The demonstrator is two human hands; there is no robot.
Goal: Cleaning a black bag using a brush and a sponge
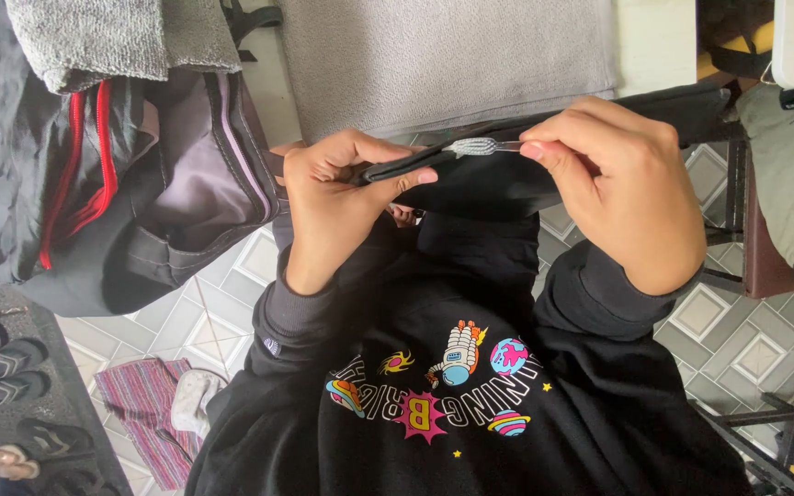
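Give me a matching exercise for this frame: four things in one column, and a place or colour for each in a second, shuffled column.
Things:
1. black cloth
2. open bag
3. striped rug
4. sandals

Descriptions:
A. on the dark mat at the lower left
B. pinched between left hand and right hand
C. pink and purple, on the tiled floor
D. grey lining, red zip

Pairs: 1-B, 2-D, 3-C, 4-A
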